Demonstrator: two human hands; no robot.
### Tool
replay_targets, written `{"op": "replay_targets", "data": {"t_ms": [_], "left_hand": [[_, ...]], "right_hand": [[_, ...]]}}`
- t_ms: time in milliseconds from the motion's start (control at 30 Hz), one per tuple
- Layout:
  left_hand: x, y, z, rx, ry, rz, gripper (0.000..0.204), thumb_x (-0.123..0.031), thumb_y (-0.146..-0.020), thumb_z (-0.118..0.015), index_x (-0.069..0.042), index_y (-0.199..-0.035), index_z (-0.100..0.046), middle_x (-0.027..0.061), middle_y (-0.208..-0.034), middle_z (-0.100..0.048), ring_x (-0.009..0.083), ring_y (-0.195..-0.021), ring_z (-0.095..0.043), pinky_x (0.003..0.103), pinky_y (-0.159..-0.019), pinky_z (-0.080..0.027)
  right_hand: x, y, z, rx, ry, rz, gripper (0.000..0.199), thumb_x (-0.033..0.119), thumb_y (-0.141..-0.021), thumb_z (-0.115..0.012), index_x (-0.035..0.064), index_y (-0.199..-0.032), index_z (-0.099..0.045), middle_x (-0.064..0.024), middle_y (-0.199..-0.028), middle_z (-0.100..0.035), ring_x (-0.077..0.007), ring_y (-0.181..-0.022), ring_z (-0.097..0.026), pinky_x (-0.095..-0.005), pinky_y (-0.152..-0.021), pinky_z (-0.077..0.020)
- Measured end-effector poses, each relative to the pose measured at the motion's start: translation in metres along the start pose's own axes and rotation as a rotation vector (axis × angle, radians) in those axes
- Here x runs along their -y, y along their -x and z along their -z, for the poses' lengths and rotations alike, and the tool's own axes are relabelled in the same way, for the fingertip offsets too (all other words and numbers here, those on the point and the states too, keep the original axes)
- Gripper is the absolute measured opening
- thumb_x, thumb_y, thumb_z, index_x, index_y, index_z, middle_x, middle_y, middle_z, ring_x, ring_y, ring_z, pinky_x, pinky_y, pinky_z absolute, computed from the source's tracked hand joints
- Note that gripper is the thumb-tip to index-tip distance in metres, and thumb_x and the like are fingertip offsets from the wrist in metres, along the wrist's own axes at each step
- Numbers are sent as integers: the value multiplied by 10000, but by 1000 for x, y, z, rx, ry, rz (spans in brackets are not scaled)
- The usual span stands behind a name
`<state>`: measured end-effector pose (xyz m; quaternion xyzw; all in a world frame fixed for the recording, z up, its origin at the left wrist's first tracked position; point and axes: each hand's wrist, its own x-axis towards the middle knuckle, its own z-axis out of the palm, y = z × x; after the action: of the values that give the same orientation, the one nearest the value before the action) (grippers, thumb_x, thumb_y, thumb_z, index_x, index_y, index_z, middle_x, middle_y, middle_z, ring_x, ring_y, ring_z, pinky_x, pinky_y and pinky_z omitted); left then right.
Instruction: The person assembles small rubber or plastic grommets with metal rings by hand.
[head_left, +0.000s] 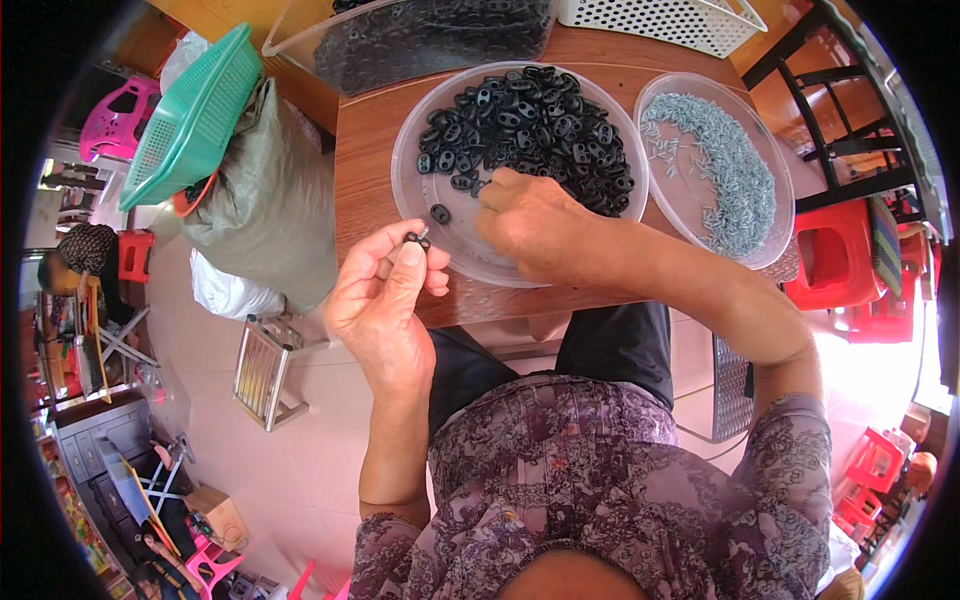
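My left hand [385, 295] pinches a small black two-holed plastic piece [416, 240] between thumb and forefinger, just off the near left rim of a round clear tray [408, 200]. A bit of silvery metal shows at the top of that piece. In the tray lies a heap of similar black pieces [540, 115], and one loose piece [440, 213] sits apart from it near my left fingers. My right hand [530, 225] reaches over the tray with its fingers closed at the heap's near edge. What its fingertips hold, if anything, is hidden.
A second round clear tray [655, 195] on the right holds many small silvery screw-like pins [725, 165]. Behind stand a clear bin [430, 50] of black pieces and a white perforated basket [670, 25]. Left of the wooden table [365, 140] are a stuffed sack [265, 200] and a green basket [190, 125].
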<state>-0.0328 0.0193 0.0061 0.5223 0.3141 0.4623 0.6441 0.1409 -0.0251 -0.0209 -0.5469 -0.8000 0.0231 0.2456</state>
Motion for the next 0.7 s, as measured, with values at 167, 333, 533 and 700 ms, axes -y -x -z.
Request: {"op": "replay_targets", "data": {"t_ms": [167, 333, 533, 700], "left_hand": [[-1, 2, -3, -7, 3, -5, 167, -29, -831, -575, 74, -962, -570, 123, -724, -622, 123, -555, -550, 227, -547, -469], [4, 3, -17, 8, 46, 45, 118, -36, -841, -573, 47, -923, -560, 101, -729, -616, 108, -564, -544, 210, -535, -452], [9, 4, -40, 18, 114, 61, 90, -20, -845, -557, 38, -913, -543, 79, -743, -599, 97, -601, -537, 197, -562, -443], [4, 5, -49, 38, 208, 42, 77, 5, -843, -546, 42, -911, -545, 68, -757, -590, 83, -614, -528, 192, -590, -438]], "right_hand": [[3, 6, 8, -91, -119, -80, 131, 69, -656, -613, 22, -731, -516, -121, -694, -506, -308, -707, -507, -402, -591, -425], [22, 14, 24, -202, -203, -271, 97, 61, -713, -590, 16, -768, -524, -137, -690, -518, -312, -696, -523, -396, -596, -427], [35, 16, 28, -433, -64, -174, 185, 91, -612, -577, 21, -774, -521, -96, -687, -498, -279, -664, -490, -364, -556, -438], [43, 19, 20, -523, 33, -176, 271, 76, -611, -585, 0, -870, -567, -87, -734, -485, -261, -678, -470, -341, -580, -431]]}}
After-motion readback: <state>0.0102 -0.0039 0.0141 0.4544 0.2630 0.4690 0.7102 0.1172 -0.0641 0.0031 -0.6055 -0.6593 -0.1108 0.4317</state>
